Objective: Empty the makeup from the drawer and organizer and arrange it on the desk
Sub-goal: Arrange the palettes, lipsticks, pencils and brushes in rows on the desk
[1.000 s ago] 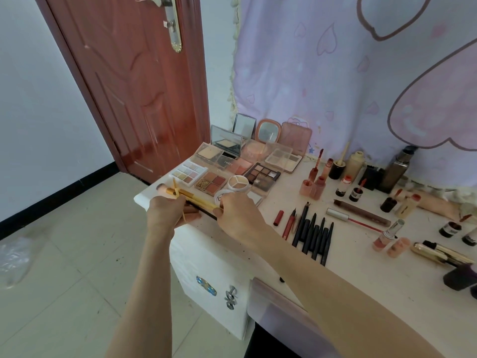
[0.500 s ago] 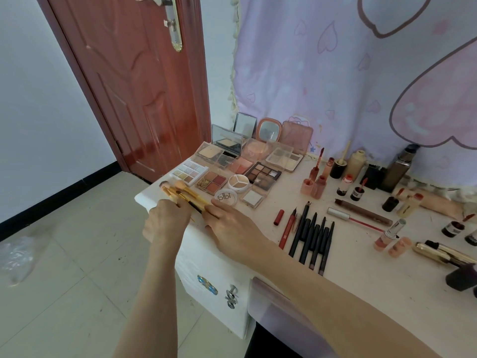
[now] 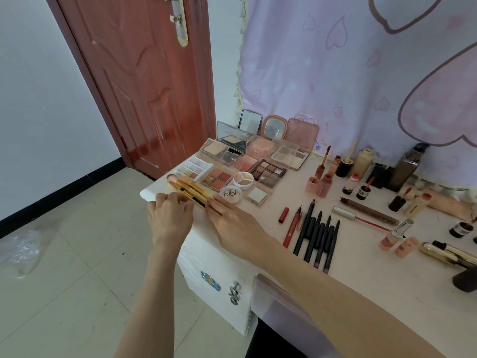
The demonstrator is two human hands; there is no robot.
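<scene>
- Presently, we see the makeup brushes lying side by side at the tabletop's front-left corner, apparently so their handles line up.
- We note the left hand pinching their handles with curled fingers; the right hand, fingers straight and together, presses the handle ends.
- We judge this alignment, like the pencil row.
- We read only "pipl", inverted, on the round lid; other labels are illegible.

1. Bundle of gold-handled makeup brushes: a second ago lifted between both hands, now lying on the near-left corner of the white desk.
2. Left hand: fingers now curled at the brush handles.
3. Right hand: now flattened, fingertips against the handle ends.
</scene>
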